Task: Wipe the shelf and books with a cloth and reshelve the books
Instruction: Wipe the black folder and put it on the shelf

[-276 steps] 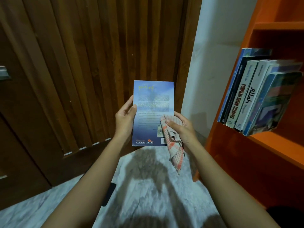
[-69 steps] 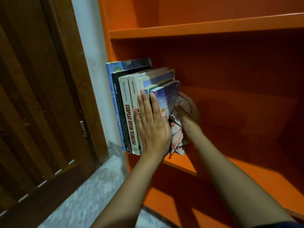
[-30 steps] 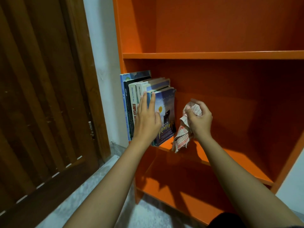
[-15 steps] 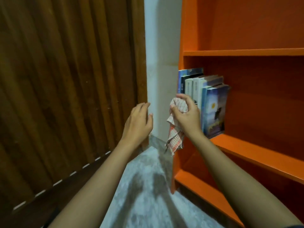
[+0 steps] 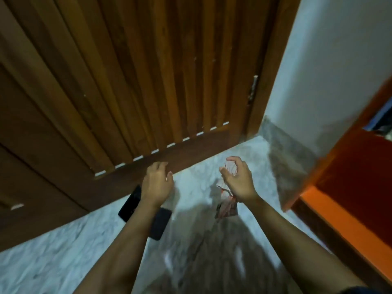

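Observation:
My right hand [image 5: 238, 180] is closed around the checked red-and-white cloth [image 5: 226, 205], which hangs down below my wrist over the floor. My left hand [image 5: 157, 183] hovers above the floor with fingers slightly apart and holds nothing. Beneath my left forearm a dark flat object [image 5: 131, 204] lies on the floor; what it is cannot be told. The orange bookshelf [image 5: 339, 217] shows only at the right edge. A blurred sliver of the books [image 5: 380, 122] appears at the far right.
A slatted brown wooden door [image 5: 131, 81] fills the upper left, its frame and a hinge [image 5: 253, 90] toward the right. A white wall [image 5: 331, 60] stands between door and shelf. Pale marbled floor [image 5: 53, 262] runs under my arms.
The view has swung down and left, away from the shelf toward the floor by the door. Both hands have dropped lower; the cloth stays in my right hand.

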The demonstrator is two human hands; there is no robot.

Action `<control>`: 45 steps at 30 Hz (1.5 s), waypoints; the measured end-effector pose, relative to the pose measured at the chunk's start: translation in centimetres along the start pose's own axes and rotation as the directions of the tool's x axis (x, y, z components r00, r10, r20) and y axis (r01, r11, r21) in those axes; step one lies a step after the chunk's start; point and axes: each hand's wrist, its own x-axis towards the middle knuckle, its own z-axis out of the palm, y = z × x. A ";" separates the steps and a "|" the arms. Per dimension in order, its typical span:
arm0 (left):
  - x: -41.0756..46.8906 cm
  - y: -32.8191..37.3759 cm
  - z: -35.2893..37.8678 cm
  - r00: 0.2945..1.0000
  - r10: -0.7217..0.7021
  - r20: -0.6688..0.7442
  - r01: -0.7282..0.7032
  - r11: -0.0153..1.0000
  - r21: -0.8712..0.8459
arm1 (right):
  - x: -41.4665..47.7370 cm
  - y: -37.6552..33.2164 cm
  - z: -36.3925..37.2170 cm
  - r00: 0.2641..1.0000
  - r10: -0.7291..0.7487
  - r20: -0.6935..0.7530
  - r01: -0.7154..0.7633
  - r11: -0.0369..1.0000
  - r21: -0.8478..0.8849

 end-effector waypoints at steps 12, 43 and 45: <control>-0.6 -15.2 7.2 0.958 -0.282 0.050 0.257 0.924 0.284 | 1.2 9.2 13.3 0.935 0.251 0.251 -0.277 0.958 0.074; -1.5 9.8 -4.0 0.948 0.232 -0.217 -0.317 0.672 -0.670 | 0.7 -4.7 -7.8 0.940 -0.280 -0.196 0.269 0.960 -0.078; -2.3 11.6 -4.6 0.931 0.260 -0.256 -0.365 0.657 -0.659 | -0.1 -5.4 -9.4 0.923 -0.356 -0.149 0.326 0.925 -0.193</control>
